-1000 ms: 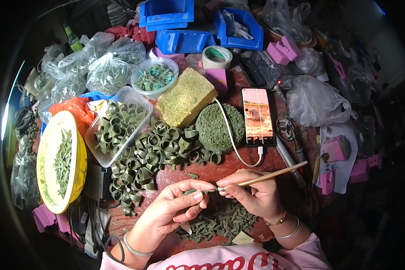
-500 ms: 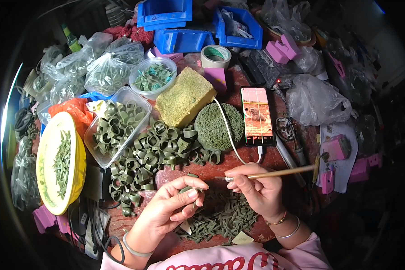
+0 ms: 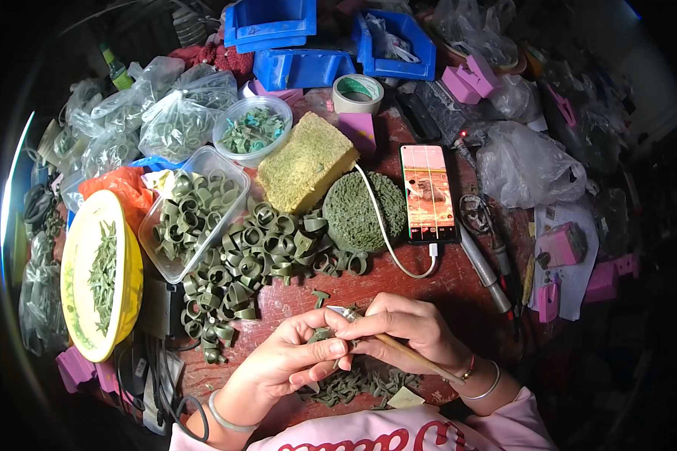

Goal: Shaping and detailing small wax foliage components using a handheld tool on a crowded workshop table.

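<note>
My left hand (image 3: pixel 293 352) is closed on a small dark green wax piece (image 3: pixel 321 335), mostly covered by the fingers. My right hand (image 3: pixel 414 331) grips a slim wooden-handled knife (image 3: pixel 410 355) with a metal collar. Its pale, flat tip lies at the left fingertips, and the two hands meet there. Just beyond them a T-shaped green piece (image 3: pixel 320 298) rests on the red table. Under the hands spreads a heap of thin green strips (image 3: pixel 368 385). Green ring-shaped pieces (image 3: pixel 237 263) are piled further left.
A clear tub of rings (image 3: pixel 241 174), a yellow basin (image 3: pixel 134 278), a yellow sponge block (image 3: pixel 308 161) and a round green pad (image 3: pixel 365 214) stand around the work area. A lit phone (image 3: pixel 429 192) with a white cable lies beyond my right hand, beside a pen-like tool (image 3: pixel 485 270).
My right hand has moved left to meet my left hand. The knife's handle has swung to point down toward my right wrist, its tip now at the left fingertips.
</note>
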A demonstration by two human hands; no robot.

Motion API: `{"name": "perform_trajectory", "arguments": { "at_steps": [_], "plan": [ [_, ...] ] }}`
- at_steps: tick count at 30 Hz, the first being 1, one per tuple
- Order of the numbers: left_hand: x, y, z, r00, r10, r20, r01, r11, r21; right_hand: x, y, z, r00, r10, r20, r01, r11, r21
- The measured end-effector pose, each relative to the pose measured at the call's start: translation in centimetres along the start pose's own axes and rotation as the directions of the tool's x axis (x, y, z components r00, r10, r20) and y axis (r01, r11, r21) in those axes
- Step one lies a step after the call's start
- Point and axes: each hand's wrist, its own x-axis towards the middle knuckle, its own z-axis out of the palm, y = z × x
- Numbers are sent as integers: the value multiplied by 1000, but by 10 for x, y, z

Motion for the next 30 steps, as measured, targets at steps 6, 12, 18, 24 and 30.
{"name": "perform_trajectory", "arguments": {
  "at_steps": [6,12,18,24,30],
  "plan": [
    [0,3,3,1000,-18,-20,19,999,31,1,-2,-2,999,32,-36,-30,998,58],
    [-2,7,6,998,-36,-54,43,989,139,1,-4,-6,996,85,-19,-83,993,86],
    [-3,6,6,998,-14,-53,23,985,170,-2,4,-7,996,86,-21,-80,974,214],
    [2,4,0,989,115,-88,-119,992,-45,0,2,-11,971,216,-99,-206,973,104],
    [1,6,6,983,127,-133,-134,990,-44,3,-3,-8,971,61,-231,-89,990,-109]
  ]
}}
